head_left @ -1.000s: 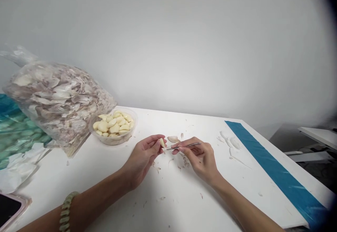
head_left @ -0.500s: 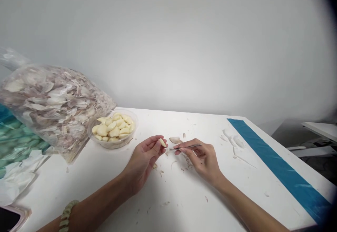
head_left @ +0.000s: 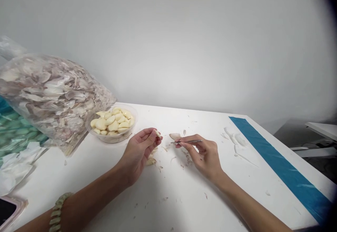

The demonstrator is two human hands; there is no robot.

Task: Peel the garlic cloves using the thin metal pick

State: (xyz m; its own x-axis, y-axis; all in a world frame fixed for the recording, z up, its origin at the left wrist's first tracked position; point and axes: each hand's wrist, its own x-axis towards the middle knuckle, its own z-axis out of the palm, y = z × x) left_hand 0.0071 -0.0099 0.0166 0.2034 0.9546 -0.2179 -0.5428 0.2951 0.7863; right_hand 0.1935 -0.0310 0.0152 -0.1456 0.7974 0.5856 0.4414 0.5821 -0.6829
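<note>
1. Left hand (head_left: 139, 152), lower centre of the frame: curled almost shut, thumb and fingers pinching a pale peeled garlic clove (head_left: 158, 134), of which only the tip shows past the fingertips.
2. Right hand (head_left: 203, 155), just right of centre: half closed, with thumb and forefinger gripping a slender steel pick (head_left: 188, 142) that points left towards the clove; the two are close but not touching.
3. Between the hands: a curled papery garlic skin (head_left: 174, 136) lies on the white table (head_left: 184, 204), and a loose cream clove (head_left: 151, 161) sits just below the left hand, among scattered scraps.
4. Upper left of the table: a round clear plastic tub (head_left: 112, 139) holds a heap of peeled cream cloves (head_left: 112, 122), touching a bulging clear plastic bag of mauve-and-white garlic skins (head_left: 52, 98).
5. Elsewhere: a strip of teal-blue tape (head_left: 284, 168) runs along the table's right side, and a braided green bracelet (head_left: 56, 212) circles the left wrist at the bottom left.
</note>
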